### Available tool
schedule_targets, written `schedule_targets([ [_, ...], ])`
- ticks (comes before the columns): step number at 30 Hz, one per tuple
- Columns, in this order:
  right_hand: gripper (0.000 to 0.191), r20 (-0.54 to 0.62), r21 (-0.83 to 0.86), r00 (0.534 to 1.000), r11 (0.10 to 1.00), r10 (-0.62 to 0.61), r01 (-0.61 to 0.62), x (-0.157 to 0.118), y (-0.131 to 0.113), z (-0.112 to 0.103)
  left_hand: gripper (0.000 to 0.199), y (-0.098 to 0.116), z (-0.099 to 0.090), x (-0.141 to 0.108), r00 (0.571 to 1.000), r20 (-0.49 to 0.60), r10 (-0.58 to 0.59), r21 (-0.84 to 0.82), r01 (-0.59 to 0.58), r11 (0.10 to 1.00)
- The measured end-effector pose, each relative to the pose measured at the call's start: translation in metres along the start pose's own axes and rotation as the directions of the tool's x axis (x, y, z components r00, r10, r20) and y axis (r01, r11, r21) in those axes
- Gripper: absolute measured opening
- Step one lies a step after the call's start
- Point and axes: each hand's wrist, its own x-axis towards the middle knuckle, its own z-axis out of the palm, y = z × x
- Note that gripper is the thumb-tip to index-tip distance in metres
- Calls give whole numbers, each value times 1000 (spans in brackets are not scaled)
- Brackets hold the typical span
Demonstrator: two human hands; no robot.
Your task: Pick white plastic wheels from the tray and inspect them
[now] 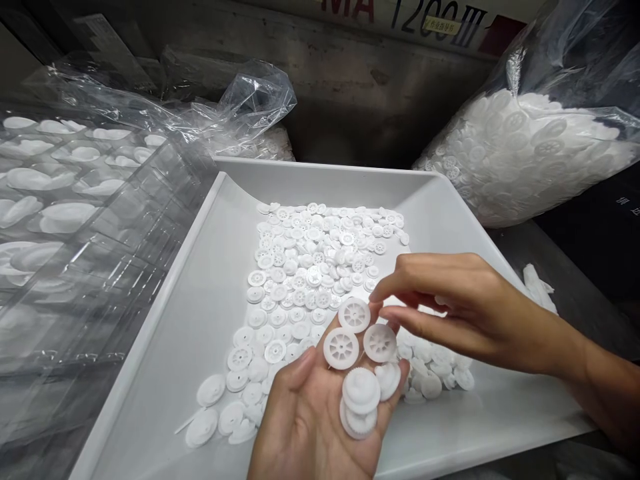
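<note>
My left hand (pixel 320 413) is palm up over the tray, cupped under several white plastic gear wheels (pixel 341 348). Some of these show spokes; others, such as a toothed gear (pixel 361 391) nearer the palm, lie stacked. My right hand (pixel 450 310) comes from the right, thumb and forefinger apart just beside the wheels at my left fingertips. No part shows between those two fingertips; its other fingers are curled and partly hidden. Beneath both hands, many loose white gears (pixel 300 287) spread over the floor of a white tray (pixel 330 170).
Clear plastic trays (pixel 125 233) holding white parts are stacked on the left. Clear bags lie behind, one (pixel 260 93) at back left and a full bag of white gears (pixel 525 147) at back right. A crumpled white thing (pixel 538 288) sits beyond the tray's right edge.
</note>
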Motion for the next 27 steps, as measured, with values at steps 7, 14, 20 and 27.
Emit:
schedule_targets([
  [7,11,54,19,968,969,243,-245,1,-4,-4,52,1,1,-1,998,-56,-1,-22,0,1000],
  [14,17,121,50,960,964,253,-261,-3,-4,-8,63,4,3,0,997,-61,-43,-55,39,998],
  [20,26,110,73,972,974,206,-214,-9,-9,-10,55,1,4,0,998,-61,15,7,-15,1000],
  [27,29,46,183,998,982,-51,41,-8,-34,24,38,-8,4,2,989,55,-134,-176,142,974],
])
